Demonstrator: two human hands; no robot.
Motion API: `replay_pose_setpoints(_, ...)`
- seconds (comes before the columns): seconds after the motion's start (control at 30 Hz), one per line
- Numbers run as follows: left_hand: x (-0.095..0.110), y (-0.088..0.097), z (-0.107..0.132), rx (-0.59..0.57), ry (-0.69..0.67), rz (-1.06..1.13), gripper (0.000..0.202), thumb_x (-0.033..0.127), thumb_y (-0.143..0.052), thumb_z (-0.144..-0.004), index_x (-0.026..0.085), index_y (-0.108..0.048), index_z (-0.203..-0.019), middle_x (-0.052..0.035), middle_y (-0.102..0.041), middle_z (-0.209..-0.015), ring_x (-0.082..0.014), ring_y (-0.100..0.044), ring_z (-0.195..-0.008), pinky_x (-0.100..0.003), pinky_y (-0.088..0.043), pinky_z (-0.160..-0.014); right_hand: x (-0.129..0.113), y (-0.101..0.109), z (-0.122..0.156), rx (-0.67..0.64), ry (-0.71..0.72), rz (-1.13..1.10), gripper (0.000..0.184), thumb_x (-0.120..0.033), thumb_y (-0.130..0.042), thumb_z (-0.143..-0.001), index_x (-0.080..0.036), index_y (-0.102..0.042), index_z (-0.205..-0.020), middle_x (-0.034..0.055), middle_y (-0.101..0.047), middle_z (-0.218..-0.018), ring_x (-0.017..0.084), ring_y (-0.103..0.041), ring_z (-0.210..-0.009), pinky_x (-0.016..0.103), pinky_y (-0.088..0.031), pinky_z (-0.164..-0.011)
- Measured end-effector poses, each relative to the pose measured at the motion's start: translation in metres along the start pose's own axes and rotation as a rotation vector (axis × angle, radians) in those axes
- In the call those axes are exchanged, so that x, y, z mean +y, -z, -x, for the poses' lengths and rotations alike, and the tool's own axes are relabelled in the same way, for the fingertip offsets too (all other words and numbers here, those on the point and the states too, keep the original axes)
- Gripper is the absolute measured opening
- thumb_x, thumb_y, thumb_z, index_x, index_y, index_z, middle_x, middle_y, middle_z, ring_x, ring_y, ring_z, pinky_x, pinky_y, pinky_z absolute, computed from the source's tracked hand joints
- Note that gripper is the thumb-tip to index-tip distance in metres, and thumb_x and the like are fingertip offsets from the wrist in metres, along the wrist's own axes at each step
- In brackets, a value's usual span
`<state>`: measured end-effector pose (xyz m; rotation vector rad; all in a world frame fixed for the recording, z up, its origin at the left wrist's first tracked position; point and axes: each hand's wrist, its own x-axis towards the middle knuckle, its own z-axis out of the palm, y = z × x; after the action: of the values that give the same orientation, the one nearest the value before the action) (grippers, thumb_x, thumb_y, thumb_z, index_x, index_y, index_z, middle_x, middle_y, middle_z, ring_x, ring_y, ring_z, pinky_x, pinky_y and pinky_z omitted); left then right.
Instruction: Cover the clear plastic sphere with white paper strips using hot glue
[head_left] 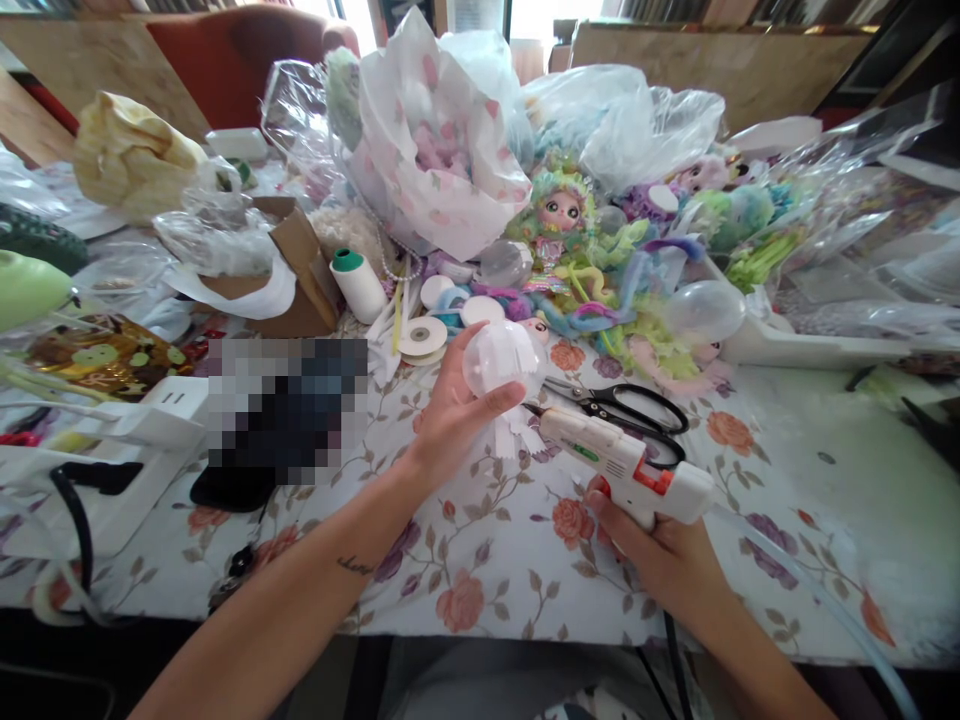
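Note:
In the head view my left hand (459, 400) is closed around a clear plastic ball (484, 365) with white ribbon strips on it. Loose ribbon ends (516, 436) hang below the ball. My right hand (652, 545) grips a white hot glue gun (600, 450) with a red-orange part near its back. Its dark nozzle points at the ribbon, close to the ball; whether they touch I cannot tell. Behind the glue gun lie black-handled scissors (637, 405) on the table. A long pale glue stick (795, 565) trails from the gun's rear.
Dolls (562, 208) and coloured plush pieces crowd the back, with a strawberry-print bag (450, 190) among them. A thread cone (360, 288), ribbon roll (422, 338) and cardboard box (300, 270) stand left of centre. A power strip (112, 480) and a blurred-out phone (277, 420) lie left.

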<state>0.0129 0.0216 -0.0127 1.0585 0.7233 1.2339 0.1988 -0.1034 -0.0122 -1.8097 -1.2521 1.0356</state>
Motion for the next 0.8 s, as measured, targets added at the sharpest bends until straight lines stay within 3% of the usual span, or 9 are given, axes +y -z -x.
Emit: replay_pose_setpoints(0.8, 0.0000, 0.0056, -0.0023, 0.005, -0.061, 0.026, 0.073, 0.031, -0.080, -0.077, 0.038, -0.045, -0.140, -0.0023, -0.050, -0.147, -0.0287, -0.047, -0.137, -0.044, -0.039, -0.114, 0.0035, 0.0008, 0.0000, 0.029, -0.045, 0.029, 0.033, -0.053, -0.060, -0.080, -0.022, -0.066, -0.071, 0.0010, -0.059, -0.056, 0.016, -0.054, -0.051, 0.029, -0.044, -0.051)
